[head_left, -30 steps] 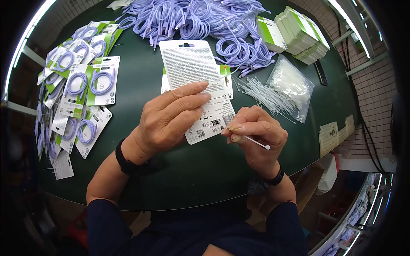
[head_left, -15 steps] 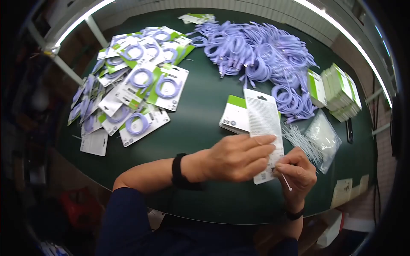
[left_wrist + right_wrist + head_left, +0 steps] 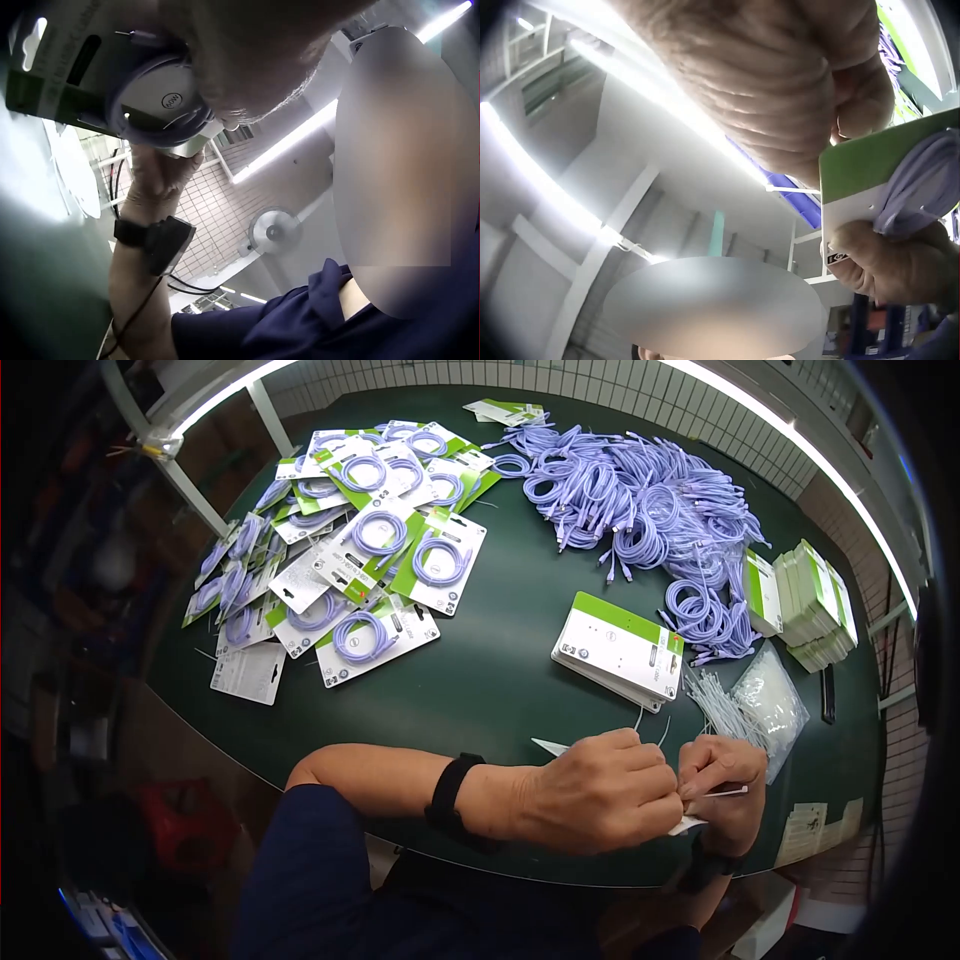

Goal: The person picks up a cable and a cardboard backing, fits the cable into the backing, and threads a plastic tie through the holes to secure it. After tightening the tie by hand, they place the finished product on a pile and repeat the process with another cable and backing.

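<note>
My left hand (image 3: 605,795) grips a carded cable, a white and green card (image 3: 75,82) with a purple cable coil (image 3: 161,105) on its front. In the head view that card is nearly edge-on and mostly hidden under the hand; only white corners show. Its thumb (image 3: 859,244) presses the card's lower edge in the right wrist view. Close beside it, my right hand (image 3: 720,780) pinches a thin white cable tie (image 3: 725,792), whose head end points right. Both hands' fingertips meet at the card.
Finished-looking cards with purple coils (image 3: 380,535) pile up at left. Loose purple cables (image 3: 640,510) heap at the back. A stack of cards (image 3: 620,645) lies beyond my hands, near loose cable ties (image 3: 720,705) and a clear bag (image 3: 770,700). More card stacks (image 3: 810,600) stand at right.
The card has tipped from showing its printed back to nearly edge-on, uncovering the card stack behind it. My left hand has turned over it and closed in on the right hand. The head view has shifted.
</note>
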The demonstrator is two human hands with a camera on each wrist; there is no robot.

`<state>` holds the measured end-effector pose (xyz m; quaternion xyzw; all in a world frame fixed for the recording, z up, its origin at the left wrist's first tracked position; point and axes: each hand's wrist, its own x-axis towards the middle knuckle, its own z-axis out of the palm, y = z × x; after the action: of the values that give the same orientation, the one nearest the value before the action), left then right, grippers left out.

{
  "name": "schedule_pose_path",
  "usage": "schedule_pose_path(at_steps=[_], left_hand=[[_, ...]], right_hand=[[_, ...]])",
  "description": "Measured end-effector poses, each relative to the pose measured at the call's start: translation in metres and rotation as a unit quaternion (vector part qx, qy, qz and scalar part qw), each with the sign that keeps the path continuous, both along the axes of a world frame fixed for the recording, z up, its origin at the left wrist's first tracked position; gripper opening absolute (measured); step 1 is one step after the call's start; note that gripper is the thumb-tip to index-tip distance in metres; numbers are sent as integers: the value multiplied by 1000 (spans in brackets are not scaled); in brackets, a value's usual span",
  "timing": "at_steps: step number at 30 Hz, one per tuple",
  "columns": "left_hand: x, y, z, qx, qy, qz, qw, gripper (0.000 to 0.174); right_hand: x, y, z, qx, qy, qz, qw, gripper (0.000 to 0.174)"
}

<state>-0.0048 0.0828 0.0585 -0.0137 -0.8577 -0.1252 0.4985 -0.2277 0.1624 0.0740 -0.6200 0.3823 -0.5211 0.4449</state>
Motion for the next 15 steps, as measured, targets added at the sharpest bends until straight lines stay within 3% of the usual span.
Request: schedule_pose_path(at_steps=[3,7,8,10,11,14,15], left_hand=[[-7,1,-5,120,-32,-101,987,12],[-13,-6,-11,325,-88,-79,938,10],[-12,-8,-11,372,-96,-72,920,11],[-17,-16,-18,418,-105,-71,900,12],[-20,-21,-28,452,-66,-75,886,14],[-27,-35,-42,520,-14,-83,850,17],[-28,-39,-44,554,-4,-92,827,18]], right_hand=[[-2,-3,-9,58,-92,12,994,12],[-9,-13,-33,77,-172,-2,982,17],[-8,-13,-32,86,-171,-25,981,17],[-6,-15,-30,88,-251,-182,947,18],[-7,-12,-32,90,-249,-187,946,18],[-6,-10,-43,-163,-31,-320,933,17],[-5,-11,-39,-163,-30,-318,934,17]])
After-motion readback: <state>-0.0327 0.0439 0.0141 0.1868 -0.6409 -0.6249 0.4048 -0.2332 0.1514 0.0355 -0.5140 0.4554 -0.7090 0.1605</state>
